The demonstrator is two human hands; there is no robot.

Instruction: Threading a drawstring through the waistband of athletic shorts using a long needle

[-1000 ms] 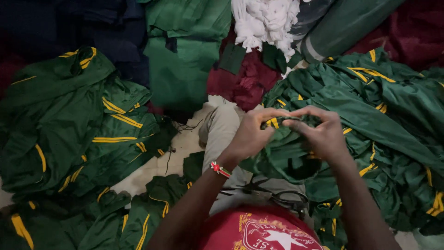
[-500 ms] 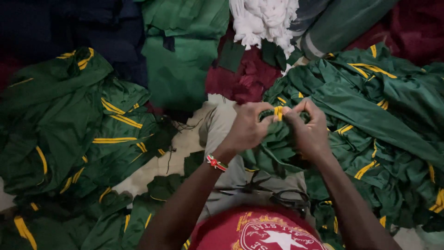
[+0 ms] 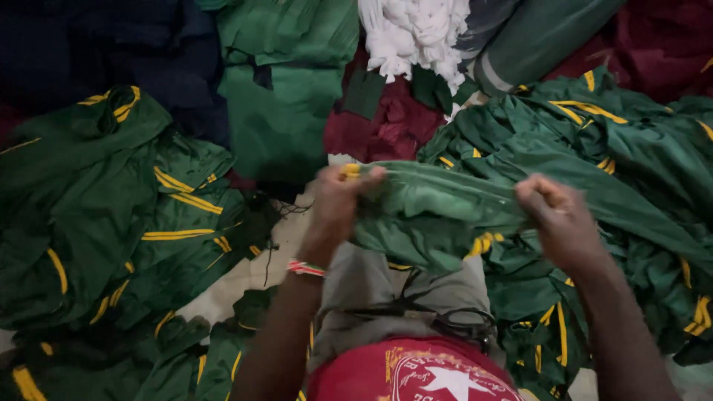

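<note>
Both hands are closed in pinching grips on one green garment [image 3: 438, 204] with yellow trim, stretched taut between them above the person's lap: the left hand [image 3: 338, 204] clamps its yellow-edged end, the right hand [image 3: 561, 219] the other end. A heap of green garments with yellow stripes [image 3: 111, 215] lies to the left, another green heap [image 3: 616, 148] to the right, with maroon cloth [image 3: 386, 126] and white rags [image 3: 416, 33] beyond

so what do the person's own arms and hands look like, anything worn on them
Both forearms are bare, with no sleeves in view. The left hand has a thin beaded wristband in red, white and dark beads at the wrist. The right hand shows no band, watch or glove; rings, if any, are too blurred to tell.
</note>
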